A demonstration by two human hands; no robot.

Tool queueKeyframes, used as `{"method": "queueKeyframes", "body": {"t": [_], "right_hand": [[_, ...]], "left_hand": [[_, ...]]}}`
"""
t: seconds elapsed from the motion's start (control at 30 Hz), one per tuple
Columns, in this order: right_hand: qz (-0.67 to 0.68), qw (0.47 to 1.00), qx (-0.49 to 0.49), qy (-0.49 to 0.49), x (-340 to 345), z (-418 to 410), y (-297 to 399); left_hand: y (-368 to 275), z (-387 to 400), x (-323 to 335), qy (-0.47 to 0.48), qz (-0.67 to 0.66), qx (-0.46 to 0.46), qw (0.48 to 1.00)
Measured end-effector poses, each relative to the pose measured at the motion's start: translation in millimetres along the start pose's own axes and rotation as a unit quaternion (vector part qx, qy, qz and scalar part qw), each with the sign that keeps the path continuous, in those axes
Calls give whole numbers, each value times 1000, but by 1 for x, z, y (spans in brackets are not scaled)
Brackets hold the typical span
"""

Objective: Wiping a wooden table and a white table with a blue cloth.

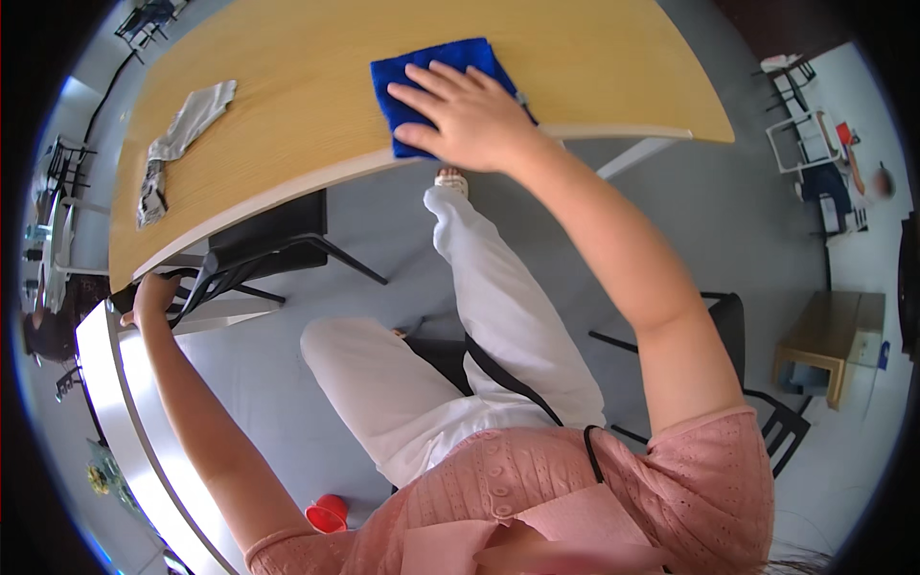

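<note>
My right hand (467, 115) lies flat, fingers spread, on a folded blue cloth (395, 75) at the near edge of a light wood table (302, 79). A small light-coloured bit shows at the cloth's right edge. At the table's left corner is my left hand (154, 298), beside a dark chair part; its fingers are partly hidden, and whether it grips anything is unclear. A crumpled grey-white cloth (190, 126) lies on the table's left part, with a patterned, crinkled piece (152, 194) at its lower end.
A black chair (266, 244) stands under the table's near edge, another (726, 338) to my right. A red bucket-like container (328, 513) is on the floor at lower left. A white panel (108, 374) borders my left arm. A person (855, 183) sits far off at right.
</note>
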State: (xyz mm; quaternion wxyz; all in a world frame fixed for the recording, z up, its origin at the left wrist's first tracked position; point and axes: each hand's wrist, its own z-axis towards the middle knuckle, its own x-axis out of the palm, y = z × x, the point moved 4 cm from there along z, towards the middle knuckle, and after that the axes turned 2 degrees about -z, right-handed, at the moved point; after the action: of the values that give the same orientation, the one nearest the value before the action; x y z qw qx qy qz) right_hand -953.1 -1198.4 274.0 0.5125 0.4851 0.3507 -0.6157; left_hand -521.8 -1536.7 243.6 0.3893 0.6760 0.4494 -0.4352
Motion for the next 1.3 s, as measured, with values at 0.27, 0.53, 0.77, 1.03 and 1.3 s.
{"method": "queueKeyframes", "body": {"t": [0.27,0.53,0.77,1.03,1.3], "right_hand": [[-96,968,230,20,-39,-91,-243],[-148,881,442,73,-52,-155,-346],[-105,881,458,59,-43,-162,-381],[-99,865,482,100,-41,-102,-304],[-96,973,199,65,9,51,-126]], "left_hand": [[-2,-7,-6,-2,16,-6,1000],[-11,-21,-7,-53,-13,34,998],[-25,-30,-12,-51,3,-32,998],[-46,-57,-29,-17,16,-102,994],[-47,-54,-30,-50,-9,-50,997]]}}
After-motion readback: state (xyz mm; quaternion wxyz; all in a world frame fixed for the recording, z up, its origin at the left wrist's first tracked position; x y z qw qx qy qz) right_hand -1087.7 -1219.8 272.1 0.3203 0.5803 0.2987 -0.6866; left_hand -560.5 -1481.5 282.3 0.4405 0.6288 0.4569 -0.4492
